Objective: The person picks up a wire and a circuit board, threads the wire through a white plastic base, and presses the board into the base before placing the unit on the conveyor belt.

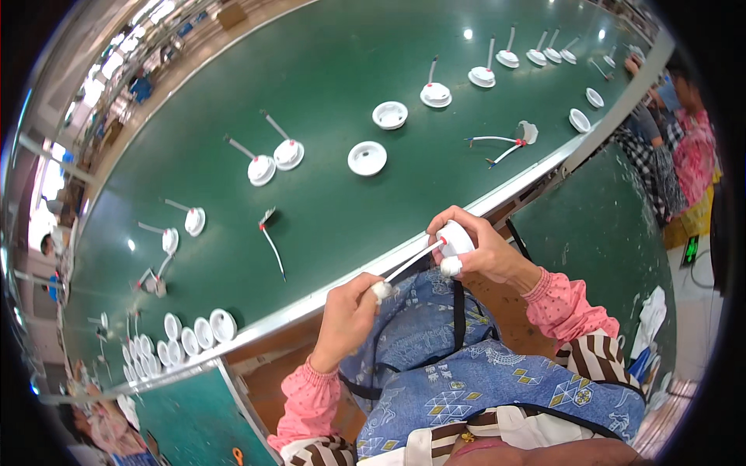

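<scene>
My right hand (497, 255) is closed around a white round lamp housing (457, 239), held just off the table's near edge. From a red fitting on the housing a white cable (413, 261) runs down to the left. My left hand (342, 320) pinches the cable's far end between thumb and fingers. White wrapping covers a fingertip on each hand. Beyond my hands, two open white housings, a nearer one (367, 158) and a farther one (390, 116), lie on the green table (326, 225). A loose cable with a red fitting (273, 247) rests left of them.
White housings with cables attached (289, 154) stand spaced along the table, left and far right. Stacked white housings (203, 332) crowd the near left edge. Another cable assembly (497, 140) lies at right. A co-worker (691, 147) sits at far right; a person (109, 427) is at lower left.
</scene>
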`<state>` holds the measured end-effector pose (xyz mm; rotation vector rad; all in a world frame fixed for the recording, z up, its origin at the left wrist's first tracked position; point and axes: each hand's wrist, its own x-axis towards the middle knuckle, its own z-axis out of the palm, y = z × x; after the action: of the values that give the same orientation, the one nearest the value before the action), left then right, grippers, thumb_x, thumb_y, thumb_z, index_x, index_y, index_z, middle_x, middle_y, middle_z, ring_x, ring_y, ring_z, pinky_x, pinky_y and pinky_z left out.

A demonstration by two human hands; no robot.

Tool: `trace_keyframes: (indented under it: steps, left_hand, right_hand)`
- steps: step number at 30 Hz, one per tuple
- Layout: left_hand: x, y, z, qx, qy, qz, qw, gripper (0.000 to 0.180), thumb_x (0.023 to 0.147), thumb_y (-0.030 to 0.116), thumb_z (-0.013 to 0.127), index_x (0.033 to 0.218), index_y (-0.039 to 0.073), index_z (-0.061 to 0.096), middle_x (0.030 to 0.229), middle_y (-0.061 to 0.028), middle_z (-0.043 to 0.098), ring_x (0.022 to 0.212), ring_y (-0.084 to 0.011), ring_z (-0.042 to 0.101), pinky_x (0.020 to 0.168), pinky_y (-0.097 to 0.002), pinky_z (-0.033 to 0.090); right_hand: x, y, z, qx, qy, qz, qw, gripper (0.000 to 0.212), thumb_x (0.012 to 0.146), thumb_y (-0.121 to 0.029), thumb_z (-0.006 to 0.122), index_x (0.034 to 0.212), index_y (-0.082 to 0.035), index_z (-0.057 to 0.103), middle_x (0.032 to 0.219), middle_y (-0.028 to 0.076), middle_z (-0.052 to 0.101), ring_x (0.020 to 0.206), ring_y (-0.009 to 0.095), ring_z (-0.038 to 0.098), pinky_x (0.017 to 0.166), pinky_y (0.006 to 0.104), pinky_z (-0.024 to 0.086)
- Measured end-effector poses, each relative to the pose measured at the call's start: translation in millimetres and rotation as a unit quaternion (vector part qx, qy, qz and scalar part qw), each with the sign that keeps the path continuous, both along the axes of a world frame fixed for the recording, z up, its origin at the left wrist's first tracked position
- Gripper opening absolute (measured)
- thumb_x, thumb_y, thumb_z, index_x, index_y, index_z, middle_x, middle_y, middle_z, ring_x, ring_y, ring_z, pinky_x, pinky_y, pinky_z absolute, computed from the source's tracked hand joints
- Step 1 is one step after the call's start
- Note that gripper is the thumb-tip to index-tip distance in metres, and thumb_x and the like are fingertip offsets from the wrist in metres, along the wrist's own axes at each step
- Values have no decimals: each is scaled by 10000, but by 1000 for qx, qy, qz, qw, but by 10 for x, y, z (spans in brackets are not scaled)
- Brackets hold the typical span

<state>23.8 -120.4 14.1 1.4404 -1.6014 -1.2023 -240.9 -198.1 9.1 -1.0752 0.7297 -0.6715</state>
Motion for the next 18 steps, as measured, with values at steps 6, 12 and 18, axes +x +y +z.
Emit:
trace_keyframes:
  steps: [6,12,18]
  left_hand:
    - [13,-396,326,-161,-52,75,983,130,964,28,551,889,4,655,652,25,528,578,-44,456,517,-235,346]
    - [126,-1352,786,-309,-180,98,929,137,891,25,518,873,-9,649,660,-123,555,579,-205,534,534,-356,393]
    - [444,-2498,744,-257,-412,153,861,183,894,140,558,922,35,705,853,-207,698,811,-420,678,712,-510,517]
  right_hand:
    - [-107,-139,86,-97,25,-21,995,888,731,-242,849,1476,-74,396,1333,121,493,1199,223,562,871,352,532]
    - [-446,-115,-111,-62,19,-118,991,841,808,-254,811,1501,-49,380,1377,156,464,1230,248,547,847,317,549]
    - [-287,-97,-163,-33,12,-128,991,518,870,-50,642,1373,-4,530,1257,140,579,1115,184,604,765,272,536]
